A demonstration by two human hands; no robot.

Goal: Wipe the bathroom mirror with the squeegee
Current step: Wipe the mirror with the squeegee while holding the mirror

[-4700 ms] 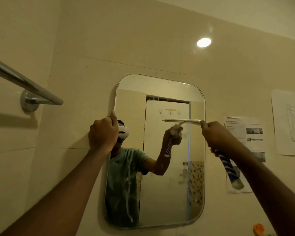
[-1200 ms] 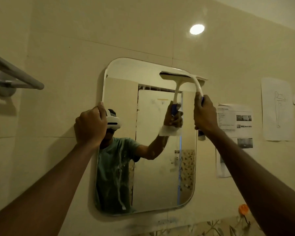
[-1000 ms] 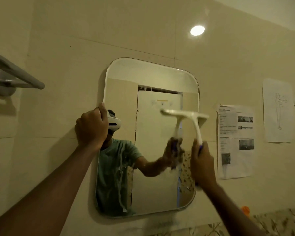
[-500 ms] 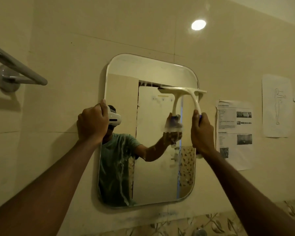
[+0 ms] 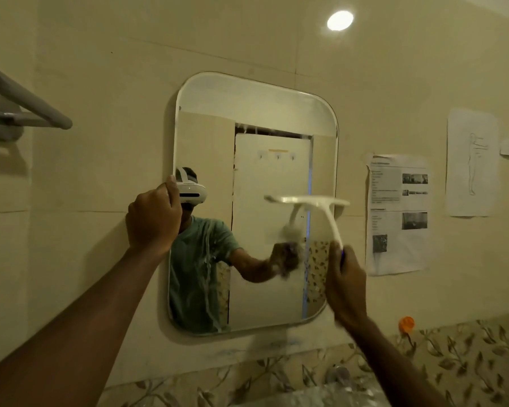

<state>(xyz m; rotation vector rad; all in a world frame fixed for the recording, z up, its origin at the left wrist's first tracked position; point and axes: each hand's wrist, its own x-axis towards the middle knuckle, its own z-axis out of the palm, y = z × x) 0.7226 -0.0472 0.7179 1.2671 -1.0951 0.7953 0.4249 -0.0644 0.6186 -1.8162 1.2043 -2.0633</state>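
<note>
On the beige tiled wall point(image 5: 106, 69) hangs a rounded-corner mirror point(image 5: 256, 101), its glass streaked with pale drips along the lower left. Right hand point(image 5: 346, 286), fist closed around the handle of a white squeegee point(image 5: 312, 201), holds the tool upright so that its blade lies horizontal against the right half of the glass, about mid-height; the blade's right end reaches just past the mirror's right edge, and motion blur softens both hand and tool. Left hand point(image 5: 153, 218), fingers curled into a loose fist with the thumb raised, presses on the mirror's left edge at about the same height; whether it grips the rim cannot be told. To the upper left, a metal towel bar point(image 5: 27, 104) projects from its wall mount. To the right of the mirror, a printed sheet point(image 5: 398, 212) and a line drawing of a figure point(image 5: 472, 163) are fixed to the wall. Below runs a band of leaf-patterned tiles point(image 5: 467, 353), with a small orange object point(image 5: 407, 323) just above it.
</note>
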